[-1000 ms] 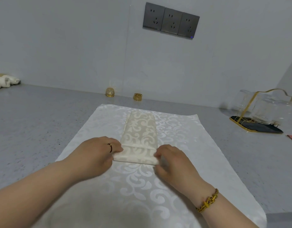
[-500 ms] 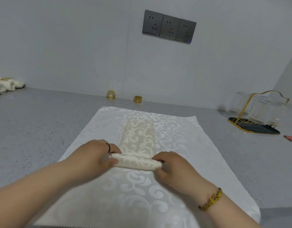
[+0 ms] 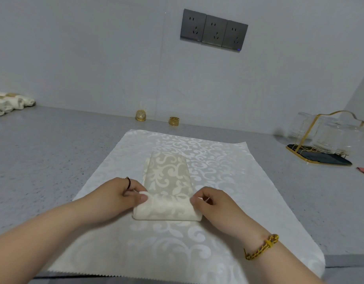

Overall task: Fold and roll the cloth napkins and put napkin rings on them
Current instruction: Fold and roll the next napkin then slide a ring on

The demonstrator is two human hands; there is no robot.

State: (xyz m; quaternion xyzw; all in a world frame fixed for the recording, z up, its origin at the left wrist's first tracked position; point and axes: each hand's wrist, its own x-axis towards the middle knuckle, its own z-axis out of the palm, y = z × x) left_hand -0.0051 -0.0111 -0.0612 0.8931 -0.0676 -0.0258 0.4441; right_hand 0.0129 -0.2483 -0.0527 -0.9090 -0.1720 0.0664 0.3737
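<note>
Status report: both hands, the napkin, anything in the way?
Roll's ends pinched by left hand and right hand. Folded napkin partly rolled, far part flat on white cloth. Nothing blocking; gold napkin ring beyond cloth.

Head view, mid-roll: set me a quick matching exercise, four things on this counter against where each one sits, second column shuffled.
Things: 1 folded napkin; 2 gold napkin ring; 3 rolled napkins; 4 glasses.
Places: A far left of the counter; B on a dark tray, far right; C on the white mat, its near end pinched by the left hand and right hand; D at the foot of the wall, beyond the mat.
Pairs: 1-C; 2-D; 3-A; 4-B.
</note>
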